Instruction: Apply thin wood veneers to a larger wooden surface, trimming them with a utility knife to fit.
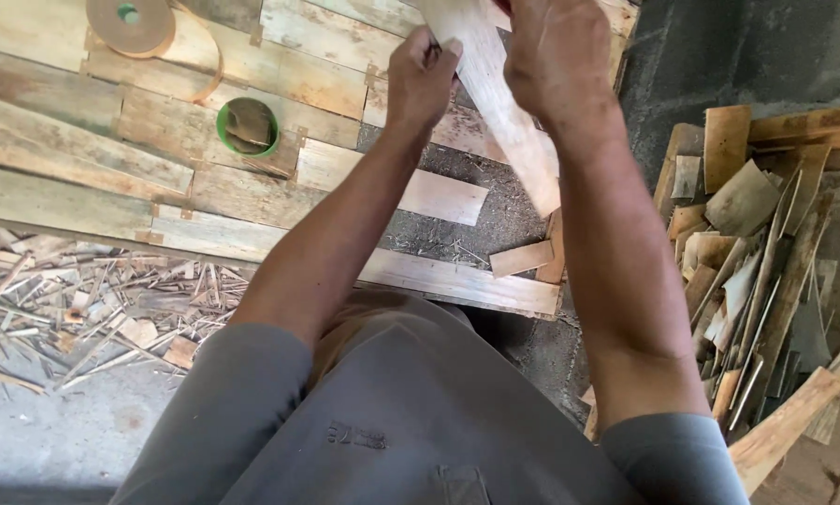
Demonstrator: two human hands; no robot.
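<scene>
While both arms reach up toward twelve o'clock, the left hand (422, 79) is curled shut, pinching the edge of a pale veneer strip (504, 117), and the right hand (558, 56) is closed over its upper end. The strip slants toward five o'clock above the patched veneer sheet (111, 159). A green-cored tape roll (249, 126) lies at ten o'clock, and a scrap wood pile (757, 252) at three.

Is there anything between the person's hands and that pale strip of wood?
Nothing visible. The left hand pinches the edge of the pale wood strip and the right hand grips it directly.
</scene>
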